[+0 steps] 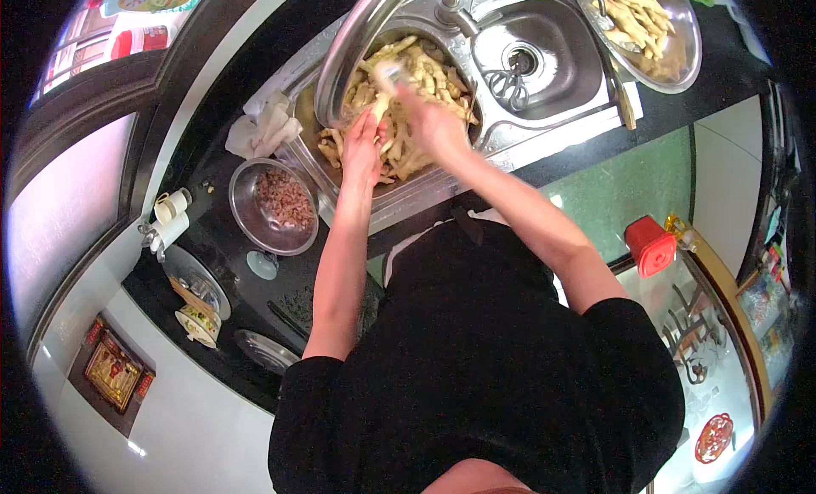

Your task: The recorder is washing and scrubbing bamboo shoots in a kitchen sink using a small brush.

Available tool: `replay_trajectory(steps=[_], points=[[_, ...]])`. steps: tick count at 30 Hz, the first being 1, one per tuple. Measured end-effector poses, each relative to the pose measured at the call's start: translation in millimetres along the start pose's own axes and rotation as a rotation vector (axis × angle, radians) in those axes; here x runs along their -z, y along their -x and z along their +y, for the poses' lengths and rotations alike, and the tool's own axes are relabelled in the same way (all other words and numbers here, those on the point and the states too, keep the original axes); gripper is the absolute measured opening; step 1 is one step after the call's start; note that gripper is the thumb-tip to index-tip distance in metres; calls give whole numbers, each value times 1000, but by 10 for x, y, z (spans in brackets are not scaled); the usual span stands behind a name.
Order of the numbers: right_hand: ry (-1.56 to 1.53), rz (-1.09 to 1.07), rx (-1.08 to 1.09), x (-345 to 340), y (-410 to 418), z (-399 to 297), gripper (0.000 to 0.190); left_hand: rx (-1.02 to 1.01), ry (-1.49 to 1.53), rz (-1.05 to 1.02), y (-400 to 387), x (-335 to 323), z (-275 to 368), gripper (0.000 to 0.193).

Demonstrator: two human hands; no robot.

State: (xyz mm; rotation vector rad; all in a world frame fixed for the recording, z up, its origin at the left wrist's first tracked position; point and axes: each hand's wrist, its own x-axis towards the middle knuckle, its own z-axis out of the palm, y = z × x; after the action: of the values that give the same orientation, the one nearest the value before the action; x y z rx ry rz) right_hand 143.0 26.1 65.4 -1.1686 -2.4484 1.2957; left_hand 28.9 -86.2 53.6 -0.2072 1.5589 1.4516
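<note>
My left hand [363,151] grips a pale yellow chicken foot [380,106] above the left basin of a stainless steel sink. My right hand [438,123] is blurred by motion, just right of that foot. A small pale tool [390,76] sticks out from its fingers; the blur hides what kind it is. Under both hands, a heap of chicken feet [405,146] fills much of the left basin. The curved faucet spout [336,79] arches over the heap's left side.
Metal scissors [507,89] lie in the right basin [554,92]. A wooden-handled tool [621,102] rests across its right edge. More chicken feet fill a bowl [688,60] at upper right. On the left are a crumpled white cloth [264,127] and a steel bowl [245,220] of reddish bits.
</note>
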Motion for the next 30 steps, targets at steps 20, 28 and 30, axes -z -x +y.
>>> replay_trajectory(steps=[20, 28, 30], points=[[-272, -97, -115, 293, -219, -2, 39, -30, 15, -431, 174, -156, 326, 61], [-47, -18, 58, 411, 144, -209, 44, 226, 21, -200, -84, -176, 321, 46], [-11, -1, 56, 476, 44, -222, 45, 137, 58, -294, -49, -129, 245, 41]])
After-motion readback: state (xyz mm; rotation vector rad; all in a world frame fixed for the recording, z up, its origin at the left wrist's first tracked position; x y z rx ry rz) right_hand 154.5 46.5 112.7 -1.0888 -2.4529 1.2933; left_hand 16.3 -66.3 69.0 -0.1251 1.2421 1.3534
